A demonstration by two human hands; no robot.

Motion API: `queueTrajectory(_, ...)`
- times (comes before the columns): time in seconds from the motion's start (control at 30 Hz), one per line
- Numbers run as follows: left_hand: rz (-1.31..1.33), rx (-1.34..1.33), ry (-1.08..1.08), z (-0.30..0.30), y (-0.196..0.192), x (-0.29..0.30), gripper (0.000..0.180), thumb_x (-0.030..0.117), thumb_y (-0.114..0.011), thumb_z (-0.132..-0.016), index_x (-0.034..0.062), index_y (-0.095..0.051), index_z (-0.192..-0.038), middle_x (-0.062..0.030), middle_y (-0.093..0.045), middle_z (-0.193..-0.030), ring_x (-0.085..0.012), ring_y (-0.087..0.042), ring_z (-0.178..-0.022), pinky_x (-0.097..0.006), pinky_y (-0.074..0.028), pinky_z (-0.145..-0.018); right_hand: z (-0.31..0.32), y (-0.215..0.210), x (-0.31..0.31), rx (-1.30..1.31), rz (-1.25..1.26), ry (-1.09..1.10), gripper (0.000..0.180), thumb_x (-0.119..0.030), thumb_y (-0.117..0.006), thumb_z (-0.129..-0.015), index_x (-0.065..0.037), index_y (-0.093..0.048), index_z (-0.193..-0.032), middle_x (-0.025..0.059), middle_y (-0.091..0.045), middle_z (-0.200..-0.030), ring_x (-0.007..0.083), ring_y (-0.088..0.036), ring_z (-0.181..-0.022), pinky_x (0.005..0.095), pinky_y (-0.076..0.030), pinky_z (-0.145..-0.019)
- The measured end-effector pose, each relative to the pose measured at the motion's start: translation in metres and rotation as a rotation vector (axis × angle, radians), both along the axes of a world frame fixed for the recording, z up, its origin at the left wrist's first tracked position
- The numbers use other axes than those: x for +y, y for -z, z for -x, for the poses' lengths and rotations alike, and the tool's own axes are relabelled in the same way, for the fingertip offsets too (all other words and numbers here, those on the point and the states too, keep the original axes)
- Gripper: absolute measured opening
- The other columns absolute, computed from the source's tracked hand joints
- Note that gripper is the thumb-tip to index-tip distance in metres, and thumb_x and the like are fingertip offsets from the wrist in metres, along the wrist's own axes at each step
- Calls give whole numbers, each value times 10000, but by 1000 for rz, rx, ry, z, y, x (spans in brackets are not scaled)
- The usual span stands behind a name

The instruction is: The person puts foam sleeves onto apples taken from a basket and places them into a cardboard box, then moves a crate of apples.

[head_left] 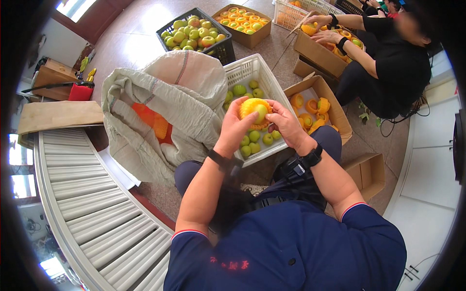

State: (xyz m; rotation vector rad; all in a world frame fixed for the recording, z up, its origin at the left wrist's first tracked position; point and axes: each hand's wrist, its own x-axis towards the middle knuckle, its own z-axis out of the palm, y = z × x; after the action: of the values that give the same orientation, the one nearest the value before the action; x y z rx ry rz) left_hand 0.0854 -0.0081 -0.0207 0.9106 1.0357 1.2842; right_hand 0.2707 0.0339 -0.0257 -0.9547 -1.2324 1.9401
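My left hand [236, 127] and my right hand [286, 125] together hold a green apple [259, 112] half covered by an orange foam net sleeve [251, 105]. Both hands grip it from the sides, above a white plastic crate [252, 69] of bare green apples [253, 137]. To the right, an open cardboard box [335, 110] holds several apples wrapped in orange nets [311, 107].
A large woven sack [165, 92] with orange nets inside stands to my left. A roller conveyor [92, 203] curves at lower left. A black crate of apples [194, 34] and a cardboard box of wrapped fruit [242, 23] sit farther away. Another person [388, 63] works at upper right. An empty small box [369, 172] sits lower right.
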Motion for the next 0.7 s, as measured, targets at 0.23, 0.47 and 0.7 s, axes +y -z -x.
queueTrajectory(0.23,4,43,4,-1,-1,1,471,202,-637,-978,1,-481,-1374,-81,-606,-1240,-151,-584,-1129,-296,-463,-1006,0,1,1,26,22,37,433,-204,-542,-978,-78,-502,-1390,18,-624,-1182,68,-593,-929,217,-503,-724)
queueTrajectory(0.47,65,-50,26,4,5,4,482,223,-637,-973,-30,-473,-1350,-101,-605,-1230,-151,-582,-1119,-296,-466,-985,1,5,-1,22,46,31,428,-196,-558,-977,-76,-510,-1386,24,-632,-1192,69,-590,-918,220,-498,-727)
queueTrajectory(0.7,65,-40,8,-1,-1,5,536,207,-688,-946,2,-462,-1387,-85,-601,-1238,-161,-592,-1120,-297,-474,-989,-1,1,0,15,41,20,458,-175,-565,-956,-74,-506,-1399,40,-614,-1210,89,-588,-949,234,-497,-750)
